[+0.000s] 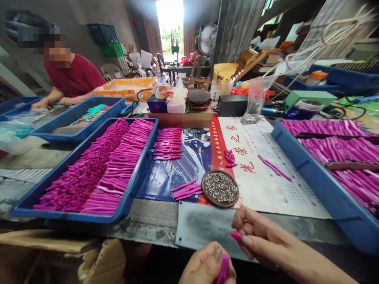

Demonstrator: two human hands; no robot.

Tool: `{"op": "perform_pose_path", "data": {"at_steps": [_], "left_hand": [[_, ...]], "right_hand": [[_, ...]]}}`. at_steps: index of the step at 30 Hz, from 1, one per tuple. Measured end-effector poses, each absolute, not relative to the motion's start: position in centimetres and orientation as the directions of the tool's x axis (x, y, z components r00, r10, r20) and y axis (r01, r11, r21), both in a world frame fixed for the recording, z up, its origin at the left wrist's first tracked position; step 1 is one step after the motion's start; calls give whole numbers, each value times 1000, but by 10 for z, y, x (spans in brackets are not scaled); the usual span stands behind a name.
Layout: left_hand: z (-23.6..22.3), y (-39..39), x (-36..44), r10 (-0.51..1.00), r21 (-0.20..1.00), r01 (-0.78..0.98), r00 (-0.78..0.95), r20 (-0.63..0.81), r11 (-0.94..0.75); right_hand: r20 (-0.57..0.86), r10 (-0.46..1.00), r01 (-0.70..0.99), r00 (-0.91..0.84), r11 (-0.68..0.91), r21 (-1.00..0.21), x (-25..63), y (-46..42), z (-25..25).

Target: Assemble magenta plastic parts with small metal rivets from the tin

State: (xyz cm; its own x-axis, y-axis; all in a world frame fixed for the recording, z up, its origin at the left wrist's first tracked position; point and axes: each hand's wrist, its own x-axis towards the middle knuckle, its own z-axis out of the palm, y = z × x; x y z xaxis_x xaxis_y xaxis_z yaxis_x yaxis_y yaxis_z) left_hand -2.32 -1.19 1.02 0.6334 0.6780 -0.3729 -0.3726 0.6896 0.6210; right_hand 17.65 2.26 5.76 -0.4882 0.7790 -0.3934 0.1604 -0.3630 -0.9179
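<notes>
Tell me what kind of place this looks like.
Probably a small assembly workshop: blue trays packed with magenta plastic pieces, a dish of small metal parts, and both hands, left and right, holding magenta pieces.

A cluttered workshop: blue trays of magenta plastic parts

Both of the person's hands are bare: no gloves, rings or watch show. The left hand has short, unpainted nails. The right hand runs into a bare forearm, no sleeve reaching the wrist.
</notes>
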Motion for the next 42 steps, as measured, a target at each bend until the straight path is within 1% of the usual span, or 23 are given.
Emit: {"op": "perform_pose_path", "data": {"at_steps": [1,3,7,12,15,21,26,29,32,34,36,38,40,42], "left_hand": [[12,-13,-21,673,613,-372,634,-381,697],[13,-17,-16,654,598,-357,640,-402,717],[11,-22,-10,623,588,-324,656,-425,742],[11,-26,-8,641,573,-359,638,-426,737],[9,-26,-7,634,557,-372,658,-406,743],[-1,-27,-7,594,489,-395,716,-366,777],[1,-28,-8,556,433,-387,736,-386,814],[1,-28,-8,538,394,-392,743,-397,832],[-2,-29,-6,524,358,-402,764,-378,843],[-4,-31,-4,522,329,-416,766,-375,847],[-3,-34,-3,520,308,-424,753,-403,852],[-1,-36,-2,508,292,-417,733,-453,861],[1,-38,-3,501,276,-418,717,-486,866],[1,-39,-4,501,261,-428,718,-484,865]], "right_hand": [[-418,754,91,-506,-435,-896,176,16,53],[-436,740,-17,-513,-517,-856,175,9,44],[-448,749,-164,-487,-583,-796,173,4,30],[-458,747,-355,-483,-645,-677,166,1,24],[-467,765,-386,-443,-633,-671,162,-1,24],[-458,811,-407,-365,-581,-704,161,-5,22],[-453,822,-451,-345,-568,-688,159,-5,20],[-457,816,-458,-353,-577,-676,157,-5,20],[-457,810,-455,-367,-585,-671,154,-5,20],[-458,816,-435,-353,-576,-692,151,-7,21],[-447,840,-393,-308,-540,-744,148,-11,23],[-405,882,-310,-241,-466,-829,146,-16,27],[-314,934,-175,-167,-342,-923,145,-21,30],[-221,968,-40,-118,-227,-973,144,-25,32]]}}
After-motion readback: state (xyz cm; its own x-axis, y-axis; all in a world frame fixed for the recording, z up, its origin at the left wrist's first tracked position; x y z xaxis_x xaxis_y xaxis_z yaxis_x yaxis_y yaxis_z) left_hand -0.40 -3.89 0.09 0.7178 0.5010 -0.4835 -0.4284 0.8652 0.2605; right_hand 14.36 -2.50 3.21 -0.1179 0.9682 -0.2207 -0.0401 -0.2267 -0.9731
